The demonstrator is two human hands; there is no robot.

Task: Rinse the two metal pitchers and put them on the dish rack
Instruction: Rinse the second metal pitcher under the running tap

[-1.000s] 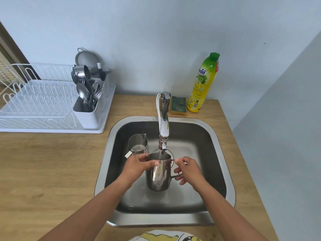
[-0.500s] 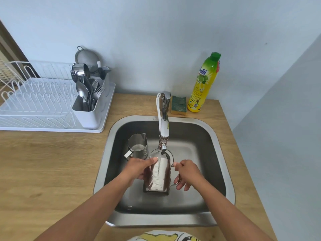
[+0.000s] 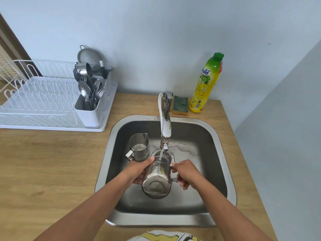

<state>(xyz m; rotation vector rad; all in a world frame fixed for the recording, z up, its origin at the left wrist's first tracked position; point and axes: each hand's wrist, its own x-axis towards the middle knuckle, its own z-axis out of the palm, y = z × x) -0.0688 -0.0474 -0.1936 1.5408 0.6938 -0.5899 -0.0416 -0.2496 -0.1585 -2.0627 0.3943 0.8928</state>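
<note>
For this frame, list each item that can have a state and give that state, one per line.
tap: running, stream falls on the held pitcher
held pitcher: tipped, base towards the camera, over the sink
left hand: gripping the held pitcher's body
right hand: holding its handle side
second pitcher: upright in the sink, untouched
dish rack: no pitcher on it
soap bottle: upright, capped

soap bottle [image 3: 206, 82] beside sponge [image 3: 180, 105] behind faucet [image 3: 165, 117].
</note>
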